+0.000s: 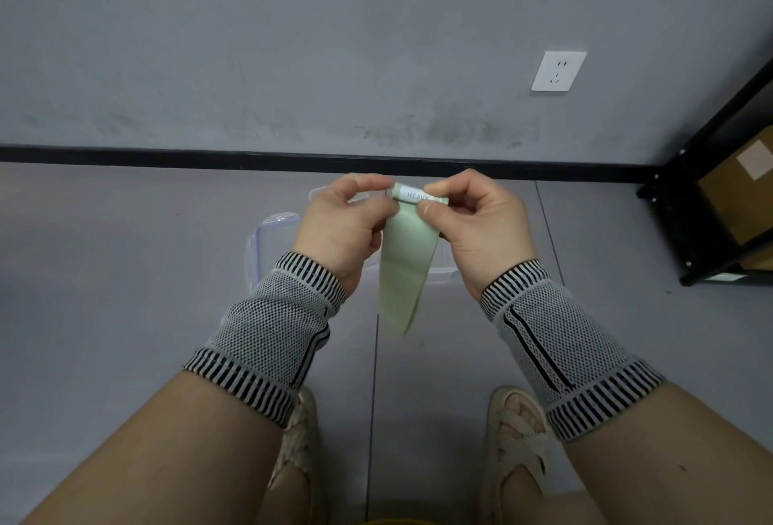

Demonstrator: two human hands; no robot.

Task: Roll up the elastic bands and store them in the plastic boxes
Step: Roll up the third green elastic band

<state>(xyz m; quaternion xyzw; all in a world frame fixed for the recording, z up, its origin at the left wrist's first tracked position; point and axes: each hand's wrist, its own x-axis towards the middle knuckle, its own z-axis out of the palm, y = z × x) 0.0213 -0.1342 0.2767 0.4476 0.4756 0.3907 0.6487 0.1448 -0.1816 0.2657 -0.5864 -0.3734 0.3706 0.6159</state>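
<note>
Elastic band (408,257), pale green, one in view. Held in the air above the plastic box (267,240), between both hands. Its upper end is wound into a small roll bearing a white label printed "HEAVY"; the roll's long axis runs left to right, from one hand to the other. The unrolled tail hangs down from the roll, toward the person.

Plastic box: clear, one made out for certain, lying on the grey floor directly below the band, largely hidden by the hands; a second clear edge shows just beyond the left hand, and whether it is a lid or another box cannot be told.

Left hand (345,227): one, pinching the left end of the roll between thumb and fingers.

Right hand (477,223): one, pinching the right end likewise. Both hands are equally near the roll.

Judgement: rolling is only begun; further turns would need to draw the tail upward onto the roll.
</note>
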